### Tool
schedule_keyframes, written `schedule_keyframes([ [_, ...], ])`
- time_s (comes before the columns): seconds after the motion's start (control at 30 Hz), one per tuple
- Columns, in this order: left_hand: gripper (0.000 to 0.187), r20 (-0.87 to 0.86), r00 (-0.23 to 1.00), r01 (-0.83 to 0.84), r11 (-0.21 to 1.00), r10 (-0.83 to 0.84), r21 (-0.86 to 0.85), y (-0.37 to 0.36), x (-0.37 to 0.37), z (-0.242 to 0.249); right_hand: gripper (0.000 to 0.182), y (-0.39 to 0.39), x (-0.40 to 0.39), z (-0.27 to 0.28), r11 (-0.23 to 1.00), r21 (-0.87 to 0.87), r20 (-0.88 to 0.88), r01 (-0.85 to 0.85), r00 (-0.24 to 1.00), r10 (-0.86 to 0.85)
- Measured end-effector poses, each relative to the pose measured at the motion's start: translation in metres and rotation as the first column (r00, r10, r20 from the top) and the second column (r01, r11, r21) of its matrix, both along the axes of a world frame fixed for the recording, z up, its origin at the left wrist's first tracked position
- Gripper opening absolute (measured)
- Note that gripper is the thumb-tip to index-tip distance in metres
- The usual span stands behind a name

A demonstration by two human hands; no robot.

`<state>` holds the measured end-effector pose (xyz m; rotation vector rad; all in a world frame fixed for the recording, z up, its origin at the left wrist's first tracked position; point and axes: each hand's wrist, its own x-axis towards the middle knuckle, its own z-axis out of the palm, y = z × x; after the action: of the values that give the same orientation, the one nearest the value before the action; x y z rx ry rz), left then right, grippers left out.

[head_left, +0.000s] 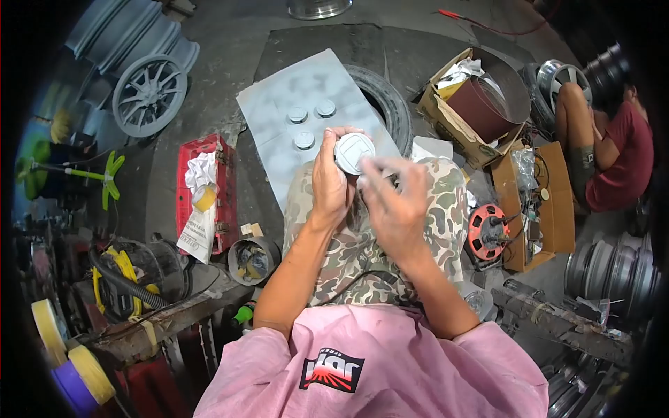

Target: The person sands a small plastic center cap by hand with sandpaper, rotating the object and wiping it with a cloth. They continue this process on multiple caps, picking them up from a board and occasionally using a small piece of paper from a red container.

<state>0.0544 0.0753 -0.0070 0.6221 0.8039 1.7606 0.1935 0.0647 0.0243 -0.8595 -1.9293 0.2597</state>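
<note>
A round grey wheel centre cap (355, 152) with a raised emblem on its face is gripped by my left hand (330, 177), thumb and fingers around its rim. My right hand (398, 205) is at the cap's lower right edge, fingertips drawn together against it and blurred by motion. Anything between those fingertips is too small or hidden to make out. Beyond my hands, a grey-dusted board (268, 104) carries three similar caps, one of them a round cap (304, 140) nearest my left hand. Both hands are above my camouflage-clad lap.
Left of the board stands an open red toolbox (226, 188) with paper and a tape roll. A metal can (253, 261) is below it. On the right are a carton (446, 97), an orange cable reel (488, 232) and a seated person (620, 153). A tyre (394, 104) lies under the board.
</note>
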Motion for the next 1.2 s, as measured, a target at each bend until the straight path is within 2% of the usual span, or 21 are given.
schedule_keyframes([
  [0.07, 0.051, -0.090, 0.996, -0.003, 0.994, -0.007, -0.107, -0.002, -0.005, -0.010, 0.029, -0.003, -0.004, 0.000, 0.999, 0.011, 0.024, -0.034, 0.999, 0.034],
  [0.13, 0.051, -0.201, 0.978, -0.005, 0.970, -0.046, -0.244, -0.005, 0.005, -0.001, 0.034, 0.013, -0.006, -0.006, 0.990, -0.081, 0.022, 0.117, 0.993, -0.115],
  [0.2, 0.052, 0.003, 1.000, 0.031, 0.975, -0.031, -0.219, -0.002, 0.012, -0.002, 0.034, 0.019, -0.009, -0.003, 0.992, -0.097, -0.009, 0.082, 0.997, -0.083],
  [0.27, 0.053, -0.006, 1.000, 0.009, 0.970, -0.010, -0.242, 0.000, -0.004, 0.005, 0.032, 0.012, -0.009, -0.001, 0.989, 0.061, 0.022, -0.138, 0.990, 0.137],
  [0.33, 0.053, -0.003, 1.000, -0.005, 0.960, 0.004, -0.279, 0.001, -0.033, 0.015, 0.026, 0.020, 0.006, 0.002, 0.986, 0.041, 0.124, -0.160, 0.980, 0.154],
  [0.4, 0.056, 0.088, 0.991, 0.100, 0.995, -0.101, 0.010, 0.001, -0.080, 0.018, 0.021, 0.053, 0.030, -0.012, 0.975, -0.189, 0.203, 0.118, 0.976, -0.079],
  [0.47, 0.057, 0.093, 0.995, -0.020, 0.997, 0.027, -0.068, 0.007, -0.108, 0.013, 0.018, 0.069, 0.042, -0.004, 0.905, -0.424, -0.108, 0.041, 0.990, -0.096],
  [0.5, 0.059, 0.070, 0.995, -0.051, 0.977, 0.067, -0.209, 0.011, -0.119, 0.003, 0.017, 0.072, 0.041, -0.003, 0.928, -0.372, -0.152, 0.016, 0.985, -0.078],
  [0.53, 0.059, 0.068, 0.995, -0.057, 0.975, 0.073, -0.213, 0.017, -0.130, -0.013, 0.017, 0.070, 0.036, 0.001, 0.927, -0.376, -0.153, 0.010, 0.985, -0.073],
  [0.6, 0.060, 0.081, 0.996, 0.077, 0.912, -0.048, -0.403, 0.031, -0.147, -0.055, 0.015, 0.065, 0.025, 0.007, 0.914, -0.405, -0.118, -0.029, 0.993, -0.021],
  [0.67, 0.055, -0.028, 0.996, 0.057, 0.869, -0.081, -0.491, 0.043, -0.149, -0.094, 0.015, 0.073, 0.023, -0.014, 0.933, -0.359, -0.100, -0.025, 0.995, -0.012],
  [0.73, 0.049, -0.437, 0.801, 0.007, 0.736, -0.410, -0.677, 0.055, -0.155, -0.131, 0.014, 0.071, 0.020, -0.018, 0.820, -0.569, -0.246, -0.055, 0.964, -0.105],
  [0.77, 0.049, -0.435, 0.802, 0.006, 0.733, -0.410, -0.681, 0.065, -0.154, -0.140, 0.013, 0.073, 0.019, -0.019, 0.834, -0.548, -0.269, -0.060, 0.957, -0.108],
  [0.83, 0.052, -0.571, 0.606, 0.018, 0.727, -0.554, -0.687, 0.088, -0.143, -0.148, 0.012, 0.074, 0.019, -0.014, 0.814, -0.576, -0.267, -0.078, 0.959, -0.096],
  [0.87, 0.052, -0.570, 0.608, 0.018, 0.727, -0.553, -0.687, 0.100, -0.140, -0.151, 0.011, 0.075, 0.018, -0.012, 0.794, -0.600, -0.266, -0.097, 0.960, -0.084],
  [0.93, 0.053, -0.615, 0.453, 0.040, 0.704, -0.645, -0.709, 0.120, -0.137, -0.154, 0.012, 0.078, 0.016, -0.022, 0.804, -0.582, -0.283, -0.118, 0.957, -0.064],
  [0.97, 0.059, -0.617, 0.376, 0.030, 0.675, -0.691, -0.737, 0.128, -0.140, -0.156, 0.014, 0.078, 0.016, -0.022, 0.819, -0.570, -0.206, -0.065, 0.976, -0.067],
  [1.0, 0.059, -0.615, 0.378, 0.031, 0.673, -0.692, -0.739, 0.135, -0.146, -0.165, 0.016, 0.079, 0.016, -0.023, 0.833, -0.553, -0.128, -0.012, 0.989, -0.071],
  [1.07, 0.079, -0.891, -0.133, 0.004, 0.899, -0.434, -0.439, 0.148, -0.159, -0.190, 0.020, 0.082, 0.014, -0.026, 0.810, -0.586, -0.137, 0.001, 0.986, -0.100],
  [1.1, 0.075, -0.890, -0.214, -0.060, 0.915, -0.403, -0.400, 0.144, -0.155, -0.169, 0.020, 0.084, 0.013, -0.026, 0.797, -0.605, -0.169, -0.002, 0.977, -0.126],
  [1.2, 0.071, -0.891, -0.186, -0.164, 0.907, -0.414, -0.388, 0.163, -0.148, -0.149, 0.018, 0.086, 0.009, -0.022, 0.751, -0.658, -0.271, -0.057, 0.948, -0.165],
])
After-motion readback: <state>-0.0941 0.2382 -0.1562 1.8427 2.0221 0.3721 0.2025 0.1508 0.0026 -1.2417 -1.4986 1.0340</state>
